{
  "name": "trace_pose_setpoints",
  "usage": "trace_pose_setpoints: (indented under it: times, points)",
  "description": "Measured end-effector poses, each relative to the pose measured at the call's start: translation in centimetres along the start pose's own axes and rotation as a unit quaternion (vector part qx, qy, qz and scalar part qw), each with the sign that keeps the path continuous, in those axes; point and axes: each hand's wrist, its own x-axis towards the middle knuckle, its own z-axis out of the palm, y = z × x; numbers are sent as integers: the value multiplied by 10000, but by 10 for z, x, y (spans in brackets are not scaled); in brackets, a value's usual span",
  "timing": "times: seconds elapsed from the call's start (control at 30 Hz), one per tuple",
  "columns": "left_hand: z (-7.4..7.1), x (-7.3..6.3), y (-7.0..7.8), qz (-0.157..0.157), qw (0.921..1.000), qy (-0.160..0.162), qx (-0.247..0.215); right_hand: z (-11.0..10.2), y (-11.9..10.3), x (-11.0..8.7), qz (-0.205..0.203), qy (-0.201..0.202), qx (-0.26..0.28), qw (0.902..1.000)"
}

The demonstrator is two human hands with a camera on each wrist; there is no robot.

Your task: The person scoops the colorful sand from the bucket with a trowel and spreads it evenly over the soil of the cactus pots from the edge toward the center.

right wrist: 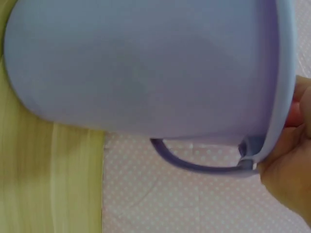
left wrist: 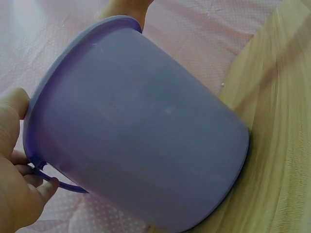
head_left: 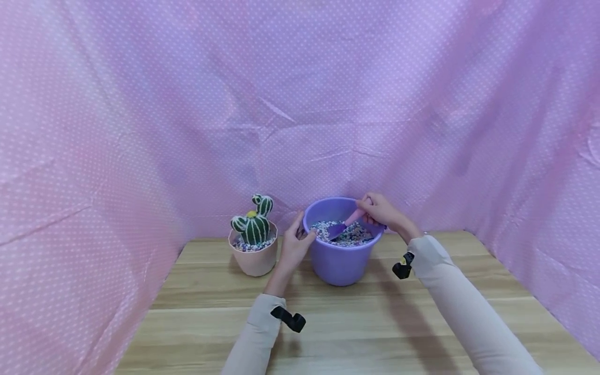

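Observation:
A purple bucket [head_left: 339, 264] stands upright on the table, with many small multicoloured pebbles [head_left: 360, 237] inside. My left hand [head_left: 293, 246] holds its left side, thumb at the rim and fingers by the bucket's handle [left wrist: 68, 186]. Over the right rim, my right hand [head_left: 382, 212] grips the pink handle of a small trowel [head_left: 354, 216]. The trowel slants down to the left, and the tip of its purple blade is at the pebbles. In the right wrist view, the bucket wall [right wrist: 136, 68] hides the trowel, and only part of the hand [right wrist: 289, 160] shows.
Left of the bucket, a pale pink pot [head_left: 254, 261] holds a green knitted-looking cactus [head_left: 255, 229] and pebbles. Both stand on a wood-grain table [head_left: 347, 328]. Pink dotted cloth [head_left: 300, 130] surrounds the table at the back and sides.

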Motion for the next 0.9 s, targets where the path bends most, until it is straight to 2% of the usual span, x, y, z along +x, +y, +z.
trace_pose_setpoints:
  times: [0.13, 0.27, 0.37, 0.5, 0.67, 0.9]
  points:
    - [-1, 0, -2, -17, 10000, 3, -45, -1, 3, -5, -314, 60, -58, 9995]
    - [-1, 1, -3, -47, 10000, 14, -66, -3, 7, -6, -573, -31, 166, 9982]
    - [-1, 2, 0, -48, 9999, 27, -113, -4, 8, -6, -677, 73, 172, 9975]
    - [-1, -1, 12, -107, 9998, 74, -149, -3, 8, -5, -685, 129, 126, 9975]
    - [-1, -10, 31, -102, 9996, -16, -248, -2, 7, -5, -601, -31, 300, 9977]
    - [-1, -12, 32, -171, 9995, 45, -280, -3, 10, -3, -423, -218, 536, 9974]
